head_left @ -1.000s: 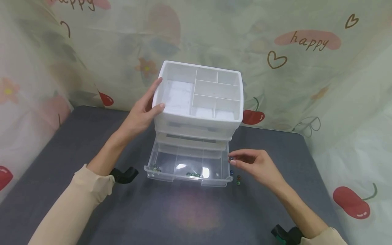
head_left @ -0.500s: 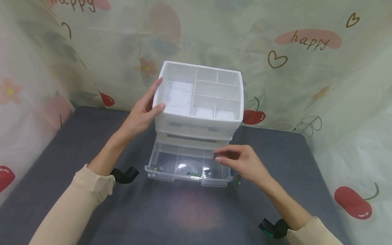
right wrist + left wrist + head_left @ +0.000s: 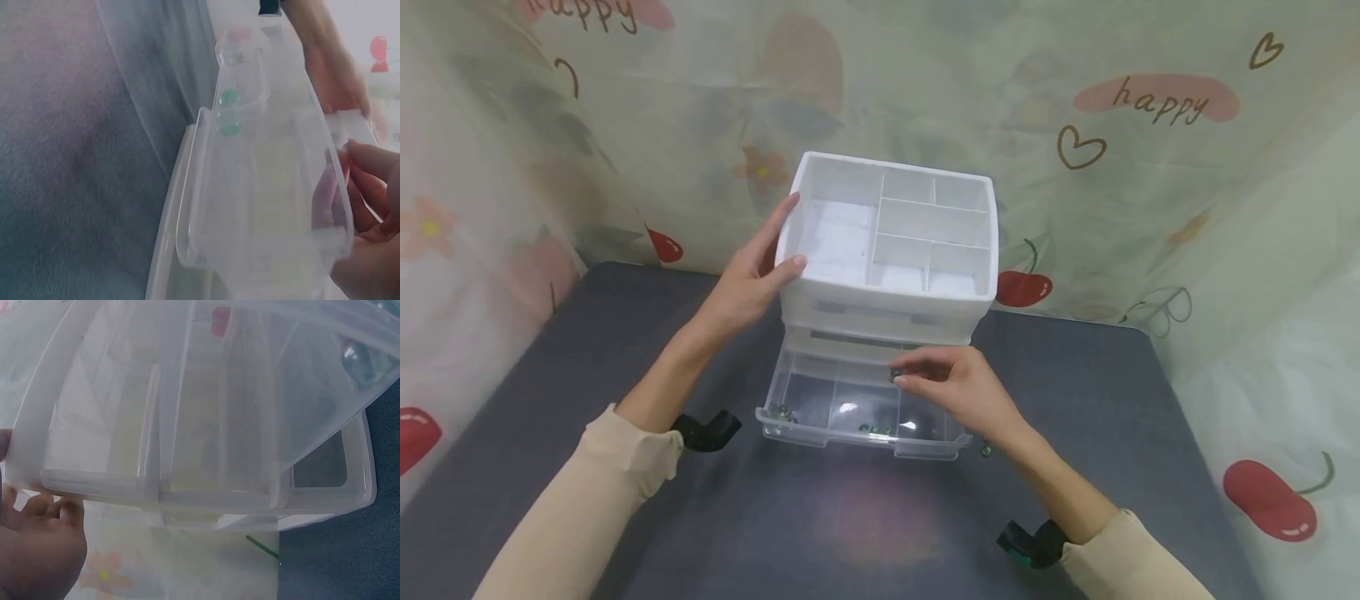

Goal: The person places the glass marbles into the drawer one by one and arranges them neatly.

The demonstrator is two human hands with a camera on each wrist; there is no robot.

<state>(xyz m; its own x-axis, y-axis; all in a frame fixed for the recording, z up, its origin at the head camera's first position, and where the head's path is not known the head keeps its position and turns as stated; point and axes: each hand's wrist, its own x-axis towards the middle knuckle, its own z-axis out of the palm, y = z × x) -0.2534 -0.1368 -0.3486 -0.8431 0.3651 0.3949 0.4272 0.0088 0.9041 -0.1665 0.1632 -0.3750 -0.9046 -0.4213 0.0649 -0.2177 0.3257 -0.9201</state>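
Note:
My left hand (image 3: 741, 279) grips the left side of a white drawer organizer (image 3: 880, 293), its thumb over the top rim. Below, a clear drawer (image 3: 857, 439) with three visible compartments is pulled out. Over that drawer, toward its middle, my right hand (image 3: 962, 387) pinches a dark glass marble (image 3: 895, 376) between thumb and fingertips. Several marbles (image 3: 786, 413) lie in the drawer's left compartment, and more green marbles (image 3: 874, 430) sit along the front of the middle one. In the right wrist view, green marbles (image 3: 229, 128) show through the clear wall.
A loose marble (image 3: 986, 450) lies on the dark grey tabletop (image 3: 880, 517) just right of the drawer; my right forearm may hide others. The organizer's top has several white compartments. A printed curtain (image 3: 925, 100) hangs close behind and on both sides.
My right hand has carried the marble leftward, from beside the drawer's right wall to over its middle. My left hand and the organizer have stayed in place.

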